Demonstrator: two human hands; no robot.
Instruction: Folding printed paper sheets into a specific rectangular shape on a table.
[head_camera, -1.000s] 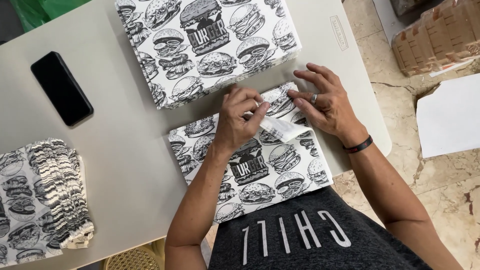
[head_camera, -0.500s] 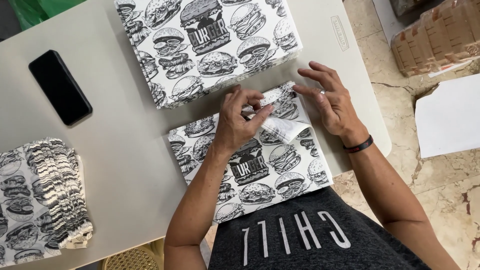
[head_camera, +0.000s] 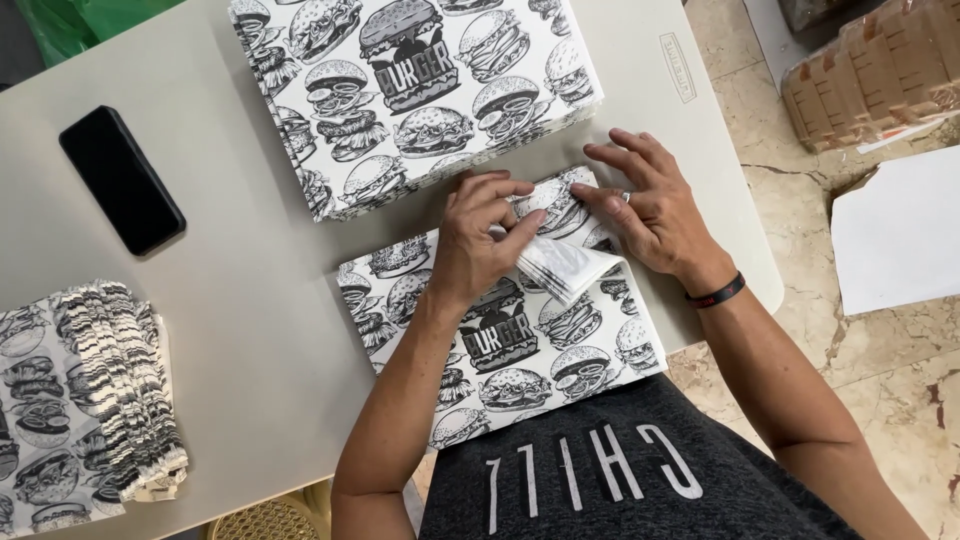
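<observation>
Folding is underway on the printed sheet (head_camera: 500, 345) lying flat on the worktop (head_camera: 250, 330) in front of the person, just below the unfolded stack (head_camera: 420, 90); its upper right corner is turning over, showing a white underside; the left hand (head_camera: 485, 235) is pinching that flap, the right hand (head_camera: 650, 205) is pressing down beside it with fingers spread; finished pieces (head_camera: 85, 395) are piling at the left, so I judge much of the stack is remaining.

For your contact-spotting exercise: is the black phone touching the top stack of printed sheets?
Apart. The head view shows bare table between the black phone and the top stack of printed sheets.
</observation>
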